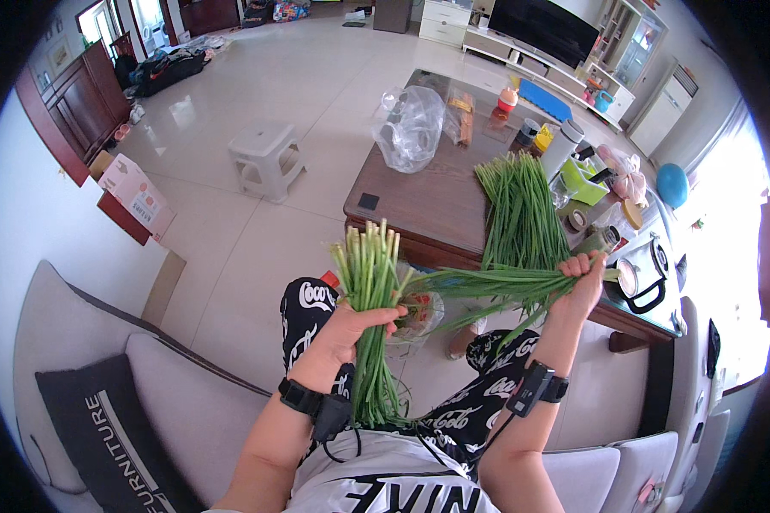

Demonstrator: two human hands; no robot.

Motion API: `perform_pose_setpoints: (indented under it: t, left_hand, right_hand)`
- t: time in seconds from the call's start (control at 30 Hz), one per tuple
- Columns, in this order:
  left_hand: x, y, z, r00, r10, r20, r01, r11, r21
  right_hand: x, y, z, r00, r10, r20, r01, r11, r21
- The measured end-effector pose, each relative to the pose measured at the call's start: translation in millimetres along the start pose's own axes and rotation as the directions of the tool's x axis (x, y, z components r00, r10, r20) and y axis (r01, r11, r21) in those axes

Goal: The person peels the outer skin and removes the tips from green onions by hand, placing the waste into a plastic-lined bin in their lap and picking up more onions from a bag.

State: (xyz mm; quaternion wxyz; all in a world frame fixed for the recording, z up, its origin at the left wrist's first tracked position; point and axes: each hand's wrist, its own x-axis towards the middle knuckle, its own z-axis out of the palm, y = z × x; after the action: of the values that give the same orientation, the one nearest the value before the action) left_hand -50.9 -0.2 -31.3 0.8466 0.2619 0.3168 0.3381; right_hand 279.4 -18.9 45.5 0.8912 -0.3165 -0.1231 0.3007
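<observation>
My left hand (359,327) is closed around an upright bunch of green stalks (367,276), probably garlic scapes or chives, pale cut ends up and leaves hanging towards my lap. With my right hand (581,282) I grip a second, looser bunch of long green leaves (500,282), held sideways, its tips reaching left to the first bunch. Behind it a large pile of the same greens (526,211) lies on the dark wooden coffee table (417,205). Between my knees, partly hidden by the greens, is a clear plastic bag (423,327) with bits in it.
An empty-looking clear plastic bag (412,131) lies on the table. Along its right side stand a white bottle (561,147), a green caddy (582,181), jars (603,240) and an electric kettle (635,276). A plastic stool (266,154) stands on the floor; a grey sofa (173,397) is around me.
</observation>
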Motion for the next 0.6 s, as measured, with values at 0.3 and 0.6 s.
perform_pose_setpoints:
  t: [0.3,0.6]
  left_hand:
    - [5,0,9,0.995,0.03,-0.094,-0.03,1.0,0.007]
    - [-3,3,22,0.999,0.025,0.032,-0.025,1.0,0.002]
  right_hand:
    - [-103,59,48,0.846,0.517,0.131,-0.069,0.35,-0.934]
    - [-90,75,34,0.812,0.563,0.154,-0.391,0.721,-0.573]
